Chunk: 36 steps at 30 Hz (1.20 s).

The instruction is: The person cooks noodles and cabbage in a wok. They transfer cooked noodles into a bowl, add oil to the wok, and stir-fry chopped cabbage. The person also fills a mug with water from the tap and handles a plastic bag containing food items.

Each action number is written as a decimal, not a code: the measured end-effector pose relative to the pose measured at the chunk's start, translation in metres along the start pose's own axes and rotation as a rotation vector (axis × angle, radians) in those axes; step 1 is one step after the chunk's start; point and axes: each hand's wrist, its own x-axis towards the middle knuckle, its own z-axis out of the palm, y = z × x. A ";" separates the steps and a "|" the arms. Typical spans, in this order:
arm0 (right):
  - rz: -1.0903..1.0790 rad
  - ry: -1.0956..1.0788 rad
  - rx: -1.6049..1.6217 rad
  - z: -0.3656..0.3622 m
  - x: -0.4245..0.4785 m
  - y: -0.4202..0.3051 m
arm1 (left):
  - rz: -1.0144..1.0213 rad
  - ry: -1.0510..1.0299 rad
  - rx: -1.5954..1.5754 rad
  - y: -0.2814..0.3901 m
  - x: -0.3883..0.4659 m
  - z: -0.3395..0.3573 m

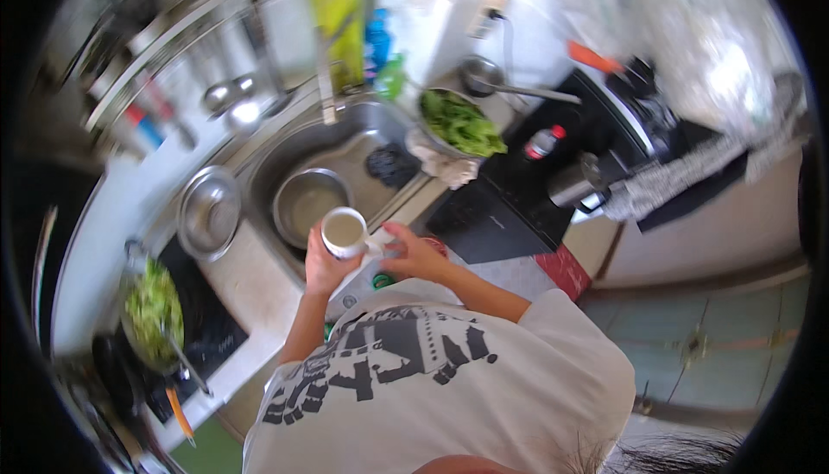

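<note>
My left hand (324, 265) grips the body of a white mug (344, 230) holding a pale cloudy liquid. It is over the front edge of a stainless-steel sink (259, 179). Beside the mug's handle (377, 242) is my right hand (418, 256), its fingers apart; whether a fingertip touches the handle is unclear. Just beyond the mug, a metal pot (313, 190) containing cloudy liquid sits in the sink. A dark scrubber or mesh (390, 164) lies on the basin floor to the pot's right.
To the left are a metal bowl (210, 213) and a glass bowl of chopped greens (154, 315). A pot of leafy greens (456, 123) stands right of the sink on a cloth (447, 164). Farther right, a red-capped bottle (544, 142) and metal kettle (576, 182) occupy a black surface.
</note>
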 end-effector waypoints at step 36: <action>-0.617 -0.204 -0.879 0.200 0.046 0.098 | -0.893 0.558 0.202 0.036 -0.444 -0.095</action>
